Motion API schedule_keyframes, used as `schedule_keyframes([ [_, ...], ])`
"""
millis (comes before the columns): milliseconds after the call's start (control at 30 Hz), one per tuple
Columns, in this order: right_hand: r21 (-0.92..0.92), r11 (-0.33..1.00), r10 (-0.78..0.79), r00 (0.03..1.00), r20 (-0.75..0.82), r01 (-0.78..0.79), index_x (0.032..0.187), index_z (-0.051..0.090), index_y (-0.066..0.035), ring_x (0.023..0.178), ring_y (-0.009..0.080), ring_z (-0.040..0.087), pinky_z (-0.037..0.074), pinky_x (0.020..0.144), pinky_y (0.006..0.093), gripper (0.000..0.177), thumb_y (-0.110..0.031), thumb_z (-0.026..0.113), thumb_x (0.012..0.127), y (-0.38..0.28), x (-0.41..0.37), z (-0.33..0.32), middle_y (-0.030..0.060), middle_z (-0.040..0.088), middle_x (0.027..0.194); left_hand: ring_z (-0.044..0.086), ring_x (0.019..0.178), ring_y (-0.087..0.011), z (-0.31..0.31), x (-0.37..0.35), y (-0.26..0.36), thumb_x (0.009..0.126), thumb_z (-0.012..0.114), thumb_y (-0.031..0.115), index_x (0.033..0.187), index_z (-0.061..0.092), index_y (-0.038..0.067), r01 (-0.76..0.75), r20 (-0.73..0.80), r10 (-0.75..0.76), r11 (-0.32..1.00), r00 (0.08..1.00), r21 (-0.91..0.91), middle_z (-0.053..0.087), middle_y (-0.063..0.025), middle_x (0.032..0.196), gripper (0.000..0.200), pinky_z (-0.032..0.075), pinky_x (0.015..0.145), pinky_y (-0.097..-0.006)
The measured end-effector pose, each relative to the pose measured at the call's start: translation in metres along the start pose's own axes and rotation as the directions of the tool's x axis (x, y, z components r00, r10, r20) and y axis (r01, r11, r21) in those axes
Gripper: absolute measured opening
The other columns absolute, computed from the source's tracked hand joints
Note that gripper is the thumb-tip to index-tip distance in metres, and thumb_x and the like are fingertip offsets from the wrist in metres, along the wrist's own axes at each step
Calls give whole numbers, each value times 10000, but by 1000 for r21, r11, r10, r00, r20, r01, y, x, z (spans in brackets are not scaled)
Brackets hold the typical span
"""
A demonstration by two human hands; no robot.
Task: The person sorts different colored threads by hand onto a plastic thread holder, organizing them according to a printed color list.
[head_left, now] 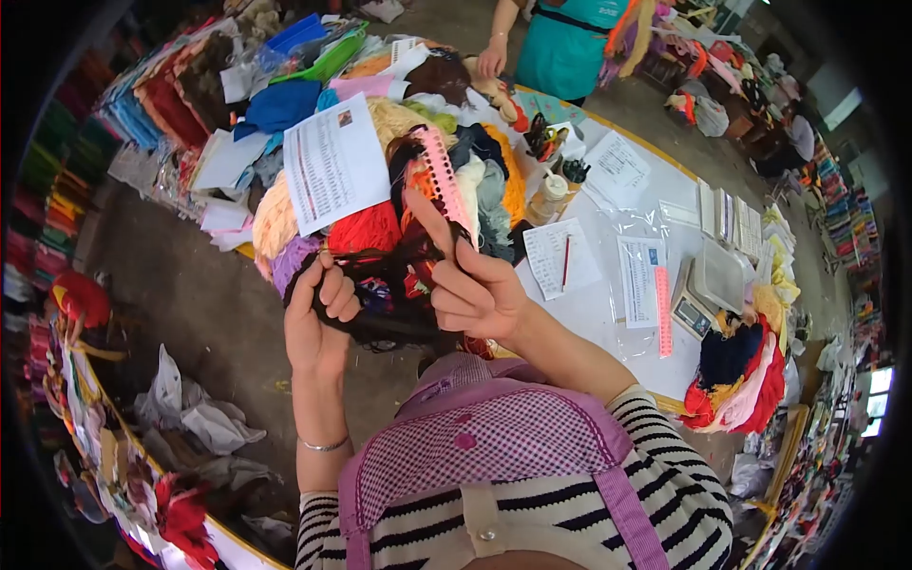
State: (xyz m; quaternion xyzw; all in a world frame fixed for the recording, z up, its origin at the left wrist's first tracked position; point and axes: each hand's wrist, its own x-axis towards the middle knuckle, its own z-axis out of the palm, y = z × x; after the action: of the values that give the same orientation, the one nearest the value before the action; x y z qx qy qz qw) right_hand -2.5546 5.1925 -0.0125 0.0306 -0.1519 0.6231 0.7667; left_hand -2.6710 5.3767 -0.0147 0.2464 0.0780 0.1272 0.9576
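You are holding a dark bundle of yarn (385, 309) in the middle of the frame, just above your chest, between both hands. Your left hand (316, 318) is closing around its left end, fingers curled over the strands and thumb behind. That grip looks meant to be keeping the loose fibres gathered. Your right hand (475, 293) is curling its lower fingers into the bundle's right side while the index finger is pointing straight up. A pink perforated strip (445, 182) is rising just beside that finger; whether you are pinching it I cannot tell. Lifting the bundle off the table (608, 313) is probably letting you see the strands against the light.

Behind your hands, a heap of coloured yarn (475, 180) is filling the upper middle of the frame, with a printed sheet (334, 163) lying on top and a red skein (366, 228) touching the bundle's upper edge, so stray threads could be tangling there. To the right, a paper with a red pen (562, 256), a pink ruler (663, 312) and a scale (708, 285) are sitting on the table. At the top, a co-worker's hand (491, 61) is resting on the far edge.
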Motion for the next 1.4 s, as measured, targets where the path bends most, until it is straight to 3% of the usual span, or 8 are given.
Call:
schedule_keyframes([
  [467,-330,879,-413,896,-161,345,1279,474,-159,378,76,252,214,379,225,366,-349,313,1010,-29,-17,-13,-33,288,480,358,561,-52,10,14,-10,965,482,127,1003,540,14,-9,-93,7,1000,996,-20,472,-12,745,132,264,419,-181],
  [533,-342,856,-456,879,-142,388,1262,493,-125,413,68,293,232,407,217,351,-330,372,1004,-31,-20,-10,-38,316,498,507,681,-96,6,19,-13,985,446,173,1054,534,-7,19,146,-13,999,989,-45,567,-73,862,212,430,553,-197],
  [600,-778,617,-546,777,-312,121,1197,541,-73,470,57,334,247,443,209,319,-294,458,982,-25,-19,-9,-42,362,545,569,1005,-205,46,18,-30,1005,388,277,1153,506,-40,-60,-129,83,983,988,174,581,-176,1119,369,473,885,-307],
  [633,-848,528,-541,790,-287,54,1082,604,-28,518,48,347,253,465,217,268,-241,528,938,-20,-19,-6,-40,413,600,432,1249,-277,40,21,-33,1005,305,400,1285,417,-69,-7,90,-9,985,996,172,451,-210,1344,557,303,1093,-403],
  [733,-921,375,-602,727,-331,-108,953,672,-20,615,47,473,358,547,191,211,-198,595,871,-4,-11,11,-15,579,728,413,1266,-260,48,24,-47,980,212,530,1397,279,-65,180,184,-209,970,960,164,393,-154,1406,730,304,1080,-358],
  [1167,-931,317,-715,599,-361,-183,892,670,-14,684,26,502,391,609,195,153,-137,711,812,-8,-36,22,-39,600,763,345,1328,-244,63,43,-62,948,138,604,1419,242,-62,155,331,-374,832,866,533,356,-140,1439,821,213,1117,-350],
  [1267,-937,311,-743,574,-345,-160,886,668,-12,720,31,516,412,650,208,139,-144,674,841,-8,-38,20,-37,613,783,576,1068,-161,60,54,-56,960,499,173,1153,605,-49,-249,364,-163,479,917,842,638,-101,1132,312,432,944,-291],
  [1400,-946,275,-780,536,-323,-171,910,667,9,822,79,563,445,774,240,139,-116,653,851,-8,-43,33,14,653,874,632,893,-140,74,55,-56,911,554,100,1021,655,-72,-100,226,-122,632,966,769,682,-89,972,228,488,826,-274],
])
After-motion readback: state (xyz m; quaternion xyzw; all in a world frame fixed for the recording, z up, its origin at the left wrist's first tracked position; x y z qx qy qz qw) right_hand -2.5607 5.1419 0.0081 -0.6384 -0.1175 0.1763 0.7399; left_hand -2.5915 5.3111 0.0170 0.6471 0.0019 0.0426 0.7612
